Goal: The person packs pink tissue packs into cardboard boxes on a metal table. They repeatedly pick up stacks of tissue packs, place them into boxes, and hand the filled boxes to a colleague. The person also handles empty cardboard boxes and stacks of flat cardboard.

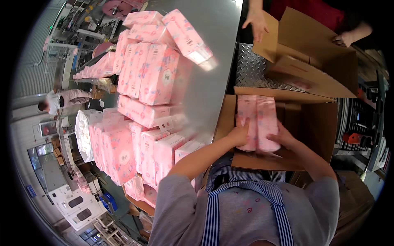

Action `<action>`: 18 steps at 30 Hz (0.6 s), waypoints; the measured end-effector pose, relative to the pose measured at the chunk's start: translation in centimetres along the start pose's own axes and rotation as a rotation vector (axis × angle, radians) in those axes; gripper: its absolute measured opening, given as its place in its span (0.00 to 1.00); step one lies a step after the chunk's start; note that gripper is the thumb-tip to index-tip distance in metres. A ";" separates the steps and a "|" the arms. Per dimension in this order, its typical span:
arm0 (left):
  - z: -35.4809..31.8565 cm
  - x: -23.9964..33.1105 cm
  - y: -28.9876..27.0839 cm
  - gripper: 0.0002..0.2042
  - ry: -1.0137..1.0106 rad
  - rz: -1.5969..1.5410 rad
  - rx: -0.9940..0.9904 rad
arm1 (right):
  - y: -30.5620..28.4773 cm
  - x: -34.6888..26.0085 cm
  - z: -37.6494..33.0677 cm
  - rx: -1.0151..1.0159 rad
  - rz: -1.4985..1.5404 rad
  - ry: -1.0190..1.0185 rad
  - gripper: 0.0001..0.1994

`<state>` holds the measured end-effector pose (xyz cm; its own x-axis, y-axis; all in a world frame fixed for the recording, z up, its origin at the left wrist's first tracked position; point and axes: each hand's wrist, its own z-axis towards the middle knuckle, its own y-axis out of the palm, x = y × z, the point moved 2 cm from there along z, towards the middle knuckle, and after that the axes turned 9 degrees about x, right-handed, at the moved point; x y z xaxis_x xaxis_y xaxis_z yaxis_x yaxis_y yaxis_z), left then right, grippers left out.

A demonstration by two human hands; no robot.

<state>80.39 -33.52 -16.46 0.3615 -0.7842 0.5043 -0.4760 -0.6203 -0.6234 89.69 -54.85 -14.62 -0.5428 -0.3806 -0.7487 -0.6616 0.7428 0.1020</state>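
Steel surface beside the open cardboard box carried a big heap of pink packs, so most packing looked left to do. Box held only the two pink packs being lowered in. Left hand and right hand pressed their near ends, grip clamped from both sides. Co-worker's hands handled another carton beyond the box.

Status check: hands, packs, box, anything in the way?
Left hand and right hand pressing pink packs into open cardboard box. Nothing blocking.
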 end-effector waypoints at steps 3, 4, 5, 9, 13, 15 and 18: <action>2.5 -2.3 3.8 0.24 -0.054 0.371 -0.322 | 2.4 8.9 5.6 0.064 -0.052 -0.059 0.45; 2.6 -1.3 3.1 0.19 0.008 0.269 -0.244 | 2.2 15.6 8.9 0.132 -0.043 -0.086 0.45; 2.3 -0.3 1.7 0.15 0.050 0.160 -0.152 | 2.2 18.4 11.2 0.168 -0.097 -0.050 0.44; -2.7 -2.1 -16.2 0.13 0.239 -0.047 0.657 | 3.1 15.4 13.9 0.234 -0.648 0.066 0.41; -7.1 -17.8 -33.6 0.17 -0.128 0.451 1.204 | 10.4 -4.5 10.2 -0.248 -0.204 -0.157 0.25; -8.0 -27.1 -37.1 0.24 -0.414 0.645 1.210 | 15.9 -13.4 9.7 -0.402 0.162 -0.064 0.25; -6.3 -28.6 -40.7 0.30 -0.521 0.263 1.085 | 21.3 -18.5 14.6 -0.166 0.188 -0.173 0.32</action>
<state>84.36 14.26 -1.70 0.7501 -0.6453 0.1446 0.2396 0.0615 -0.9689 93.18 -23.97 -8.12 -0.5766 -0.1347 -0.8058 -0.6411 0.6860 0.3441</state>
